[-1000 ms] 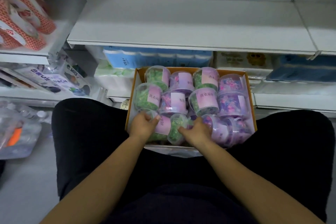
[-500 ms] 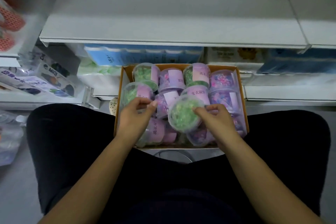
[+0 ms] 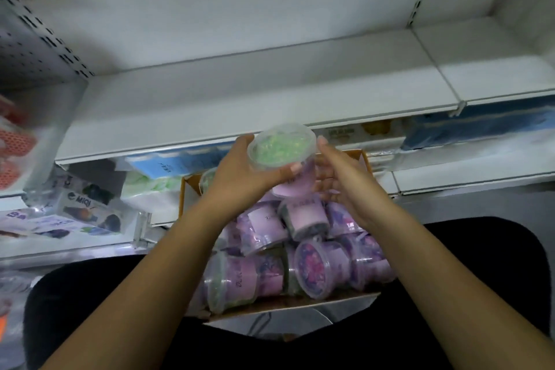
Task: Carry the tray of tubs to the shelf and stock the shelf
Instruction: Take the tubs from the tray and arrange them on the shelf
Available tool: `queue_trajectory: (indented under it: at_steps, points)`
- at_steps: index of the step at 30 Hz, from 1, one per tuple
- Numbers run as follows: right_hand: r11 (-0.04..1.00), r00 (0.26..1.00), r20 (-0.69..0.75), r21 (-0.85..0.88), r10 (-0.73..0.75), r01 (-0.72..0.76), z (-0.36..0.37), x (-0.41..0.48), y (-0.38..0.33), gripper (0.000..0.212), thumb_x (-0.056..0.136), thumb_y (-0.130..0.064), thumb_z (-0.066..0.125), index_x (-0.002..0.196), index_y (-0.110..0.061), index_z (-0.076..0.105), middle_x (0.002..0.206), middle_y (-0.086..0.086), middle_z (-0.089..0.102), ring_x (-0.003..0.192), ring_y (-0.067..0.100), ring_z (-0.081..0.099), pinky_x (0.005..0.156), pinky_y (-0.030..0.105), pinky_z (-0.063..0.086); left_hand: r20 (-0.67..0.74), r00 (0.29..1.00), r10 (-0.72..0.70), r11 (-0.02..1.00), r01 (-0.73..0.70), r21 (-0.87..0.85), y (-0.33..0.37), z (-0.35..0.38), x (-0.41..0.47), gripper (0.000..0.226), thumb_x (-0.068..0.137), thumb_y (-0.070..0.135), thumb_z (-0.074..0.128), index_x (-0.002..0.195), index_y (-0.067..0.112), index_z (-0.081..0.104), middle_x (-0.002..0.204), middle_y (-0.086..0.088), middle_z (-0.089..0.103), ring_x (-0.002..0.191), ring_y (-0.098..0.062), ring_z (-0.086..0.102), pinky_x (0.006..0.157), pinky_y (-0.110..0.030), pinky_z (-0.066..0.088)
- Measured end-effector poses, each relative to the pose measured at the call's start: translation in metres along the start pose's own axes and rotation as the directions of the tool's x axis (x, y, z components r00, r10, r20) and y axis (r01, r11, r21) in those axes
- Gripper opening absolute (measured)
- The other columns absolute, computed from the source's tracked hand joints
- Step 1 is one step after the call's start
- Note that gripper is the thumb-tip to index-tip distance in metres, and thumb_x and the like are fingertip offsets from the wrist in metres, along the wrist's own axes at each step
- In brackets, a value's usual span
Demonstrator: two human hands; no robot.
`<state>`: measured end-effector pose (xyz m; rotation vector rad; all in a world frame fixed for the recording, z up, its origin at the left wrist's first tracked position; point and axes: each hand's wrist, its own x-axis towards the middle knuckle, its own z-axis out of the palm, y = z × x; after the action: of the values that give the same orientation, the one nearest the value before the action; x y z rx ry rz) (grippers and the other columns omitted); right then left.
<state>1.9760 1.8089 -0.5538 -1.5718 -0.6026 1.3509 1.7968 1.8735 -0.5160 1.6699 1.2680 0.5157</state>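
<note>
Hands meet at the centre of the frame around one tub (image 3: 280, 146) with a clear lid, green contents and a purple label. The left hand (image 3: 240, 171) grips it from the left, fingers behind it and thumb laid across its front. The right hand (image 3: 339, 180) cups the opposite side, forefinger up against the lid's rim and the other fingers bent at the label. The tub is tilted with its lid toward the camera, lifted over the tray (image 3: 288, 308) and level with the front edge of the white shelf (image 3: 240, 99). Lower centre, the tray sits between the person's black-clad legs, packed with more tubs (image 3: 318, 270), most lying on their sides.
</note>
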Motion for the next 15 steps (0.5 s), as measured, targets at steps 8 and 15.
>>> queue_trajectory:
  at_steps: [8,15]
  points:
    - [0.918,0.929,-0.073,-0.199,-0.362,0.343,-0.062,0.041,-0.033,0.044,0.098,-0.055,0.047,0.099,-0.018,0.071,0.087,0.005,0.073,0.083,0.023,0.07,0.083,0.044,0.057,-0.086,0.995,-0.042,0.998,0.045,0.039,0.065,0.021,0.078,0.086,0.056,0.067,0.086,0.12,0.015,0.061,0.112,0.003,0.069,0.096,-0.012,0.067,0.076,-0.027,0.059]
    - [0.647,0.728,-0.194,-0.639,-0.658,0.415,-0.15,0.082,-0.013,0.036,0.093,-0.048,0.054,0.112,-0.021,0.068,0.109,-0.009,0.059,0.112,0.011,0.048,0.097,0.04,0.047,-0.082,0.995,0.05,0.99,-0.039,0.133,0.108,0.067,0.128,0.101,0.058,0.055,0.09,0.139,0.012,0.048,0.123,0.001,0.058,0.107,-0.019,0.06,0.086,-0.03,0.054]
